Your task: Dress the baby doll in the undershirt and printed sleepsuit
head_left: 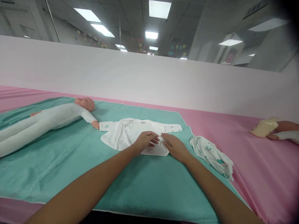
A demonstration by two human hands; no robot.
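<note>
A white baby shirt (130, 132) lies spread flat on a teal towel (70, 161), sleeves out to both sides. My left hand (146, 140) rests palm down on the shirt's lower front, fingers loosely curled against the cloth. My right hand (174, 145) lies flat beside it on the shirt's lower right edge, fingers stretched toward the left hand. A baby doll (53, 116) in a white bodysuit lies on its back at the towel's left, one arm reaching toward the shirt's left sleeve.
A folded white garment with teal prints (211, 155) sits at the towel's right edge. A pink sheet (257, 161) covers the table. At far right another person's hand (283, 130) holds a cream bottle (265, 128). A white partition (149, 81) runs behind.
</note>
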